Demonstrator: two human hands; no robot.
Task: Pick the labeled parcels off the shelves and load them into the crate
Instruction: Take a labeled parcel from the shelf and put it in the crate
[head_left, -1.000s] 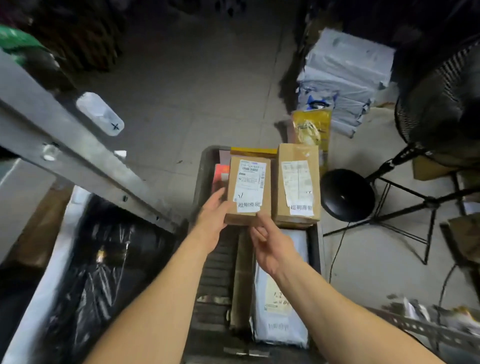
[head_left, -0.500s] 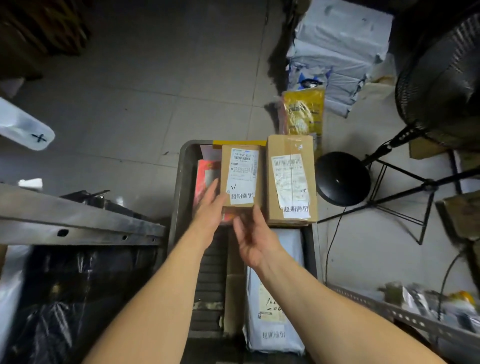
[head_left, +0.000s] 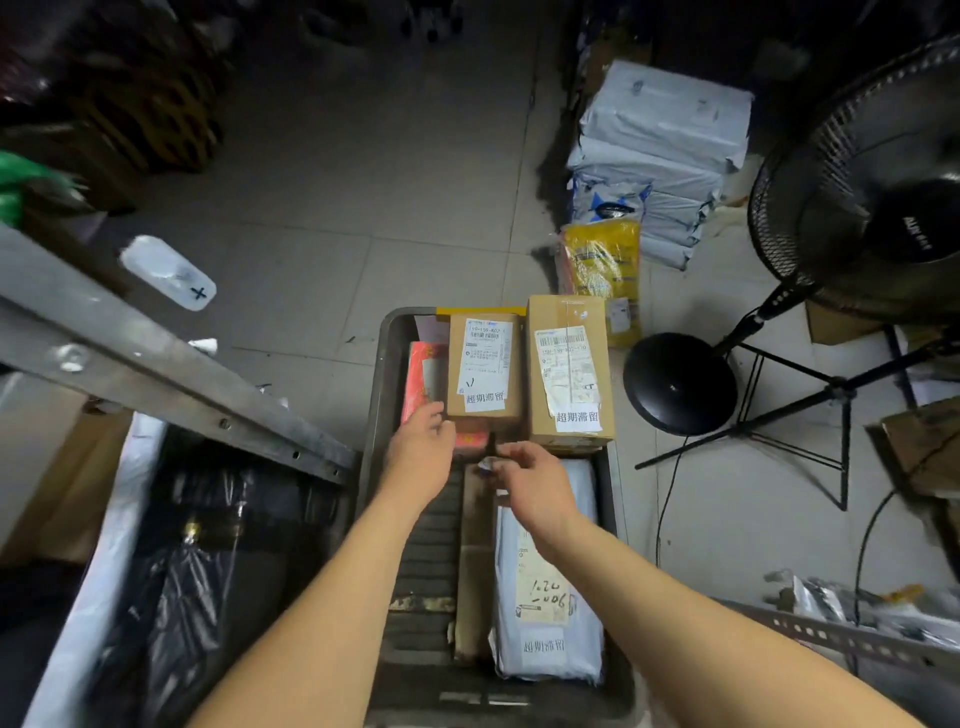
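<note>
A dark grey crate (head_left: 375, 395) stands on the floor below me. At its far end a small labeled cardboard box (head_left: 484, 366) lies beside a taller labeled box (head_left: 569, 371), over a red packet (head_left: 422, 376). A grey poly mailer (head_left: 548, 587) with a label lies along the crate's right side. My left hand (head_left: 422, 449) hovers just short of the small box with relaxed fingers, holding nothing. My right hand (head_left: 530, 480) hangs above the crate's middle, fingers loosely curled and empty.
A metal shelf rail (head_left: 156, 374) runs across the left, with black-wrapped parcels (head_left: 208, 545) under it. A standing fan (head_left: 862, 197) and its round base (head_left: 678, 384) are at the right. Grey mailers (head_left: 660, 156) and a yellow packet (head_left: 602, 260) are stacked beyond the crate.
Both hands have let go of the small box, which now rests in the crate, and have drawn back toward me.
</note>
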